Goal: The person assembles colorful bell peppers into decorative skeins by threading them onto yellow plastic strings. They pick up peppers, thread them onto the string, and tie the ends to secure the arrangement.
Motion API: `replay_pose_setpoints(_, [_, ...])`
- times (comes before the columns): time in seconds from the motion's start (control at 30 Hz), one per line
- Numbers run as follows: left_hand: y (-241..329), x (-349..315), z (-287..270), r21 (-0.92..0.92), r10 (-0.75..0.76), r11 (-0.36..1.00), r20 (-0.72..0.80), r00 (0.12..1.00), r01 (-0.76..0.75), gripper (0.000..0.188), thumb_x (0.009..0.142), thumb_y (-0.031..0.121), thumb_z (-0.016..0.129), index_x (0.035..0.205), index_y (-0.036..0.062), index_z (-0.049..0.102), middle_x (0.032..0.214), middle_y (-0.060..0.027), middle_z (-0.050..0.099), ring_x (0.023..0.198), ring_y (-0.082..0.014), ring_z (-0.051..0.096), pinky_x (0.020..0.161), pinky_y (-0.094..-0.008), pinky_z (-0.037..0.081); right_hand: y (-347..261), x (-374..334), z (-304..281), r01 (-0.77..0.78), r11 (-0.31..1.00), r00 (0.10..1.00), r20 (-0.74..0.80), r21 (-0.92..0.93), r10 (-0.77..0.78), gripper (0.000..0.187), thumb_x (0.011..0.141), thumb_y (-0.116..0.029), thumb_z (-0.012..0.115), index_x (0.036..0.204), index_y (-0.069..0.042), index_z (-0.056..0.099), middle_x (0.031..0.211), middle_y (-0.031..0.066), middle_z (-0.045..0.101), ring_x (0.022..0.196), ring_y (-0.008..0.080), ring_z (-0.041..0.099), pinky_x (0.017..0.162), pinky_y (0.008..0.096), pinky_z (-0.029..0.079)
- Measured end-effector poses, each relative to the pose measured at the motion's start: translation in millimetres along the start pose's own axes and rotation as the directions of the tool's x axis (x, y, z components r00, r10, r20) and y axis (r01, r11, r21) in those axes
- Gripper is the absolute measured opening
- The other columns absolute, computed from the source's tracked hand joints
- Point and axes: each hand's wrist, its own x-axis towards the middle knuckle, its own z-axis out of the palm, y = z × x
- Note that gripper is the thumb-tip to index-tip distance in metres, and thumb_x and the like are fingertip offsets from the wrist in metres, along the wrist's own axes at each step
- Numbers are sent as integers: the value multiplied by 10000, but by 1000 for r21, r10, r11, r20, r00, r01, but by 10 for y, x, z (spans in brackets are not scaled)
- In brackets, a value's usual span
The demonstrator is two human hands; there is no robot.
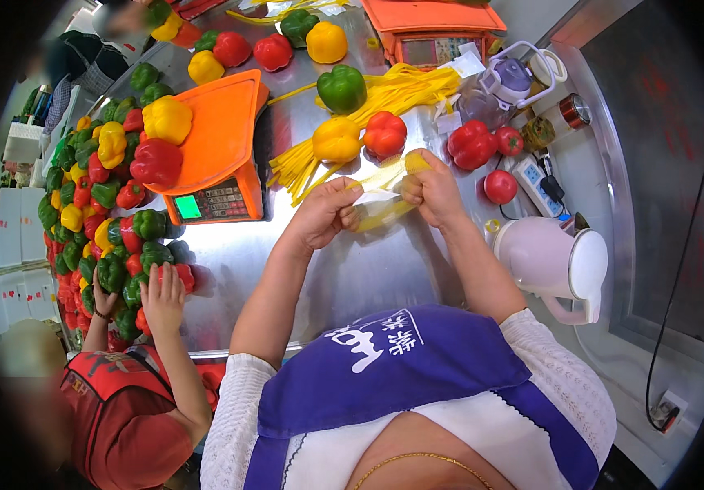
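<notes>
My left hand and my right hand are both closed on a yellow mesh net bag, stretched between them over the steel table. A white tag shows on the net beside my left fingers. Just beyond my hands lie a yellow bell pepper and a red bell pepper. Behind them, a green bell pepper rests against a bundle of flat yellow net bags. To the right of my right hand sits another red bell pepper, close to two tomatoes.
An orange scale on the left carries two peppers; a second scale stands at the back. Mixed peppers pile up at far left, where another person's hands reach in. On the right are a kettle, power strip and jars.
</notes>
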Motion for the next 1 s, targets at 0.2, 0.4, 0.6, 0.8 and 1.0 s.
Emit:
replay_pose_setpoints(0.2, [165,386,229,314,393,882,-78,916,-351,99,927,121,563,974,58,503,745,-77,527,615,-184,504,607,-321,426,-336,450,-23,105,979,986,-106,-174,-125,90,932,-44,453,972,-100,512,594,-53,355,440,46,296,395,223,235])
replay_pose_setpoints(0.4, [147,1088,348,938,819,137,74,569,-318,247,835,92,624,993,-51,499,944,-283,552,894,-462,536,806,-438,448,-174,1075,-287,185,805,939,-140,-564,-315,207,894,-40,466,1053,-46,598,792,56,592,616,123,535,533,258,421])
replay_pose_setpoints(0.6, [-166,1057,320,944,852,73,108,513,-321,202,840,46,596,1004,-31,506,925,-250,557,843,-396,557,751,-422,461,-24,693,-395,96,939,956,-232,-330,-179,277,859,9,424,1061,-15,611,839,81,644,648,140,591,567,265,468])
replay_pose_setpoints(0.8, [-380,828,398,184,336,938,-287,897,-292,55,950,124,506,925,77,493,715,-41,519,522,-115,446,457,-255,355,-94,239,-510,-60,982,969,-245,-179,15,127,918,-62,443,983,-47,552,638,-17,508,397,35,344,362,214,236])
replay_pose_setpoints(1.0, [-618,796,207,-140,150,971,-266,952,-192,182,996,229,454,884,85,462,639,-5,458,469,-74,369,417,-254,296,6,350,-560,-117,981,941,-332,-152,61,98,892,-86,478,912,-51,568,689,16,556,480,101,475,388,262,331])
